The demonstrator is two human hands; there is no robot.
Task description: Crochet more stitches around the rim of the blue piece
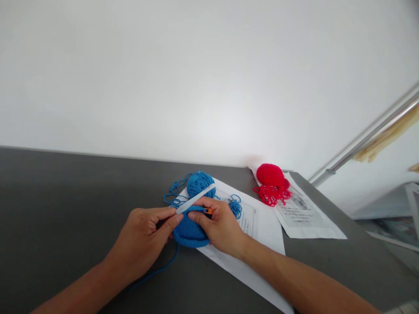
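In the head view, my left hand pinches the lower left end of a white crochet hook. The hook slants up to the right across the top of a round blue crochet piece. Around the right side of that piece, my right hand is closed, its thumb lying on the front. An orange stitch marker sits at the upper edge by the right thumb. From below the piece a blue yarn strand trails down to the left. Some left fingertips are hidden behind the work.
Just behind my hands lies a blue yarn ball with loose loops. A printed white sheet is under the work. Farther right, a red yarn bundle rests on another sheet. A white wall backs the grey table.
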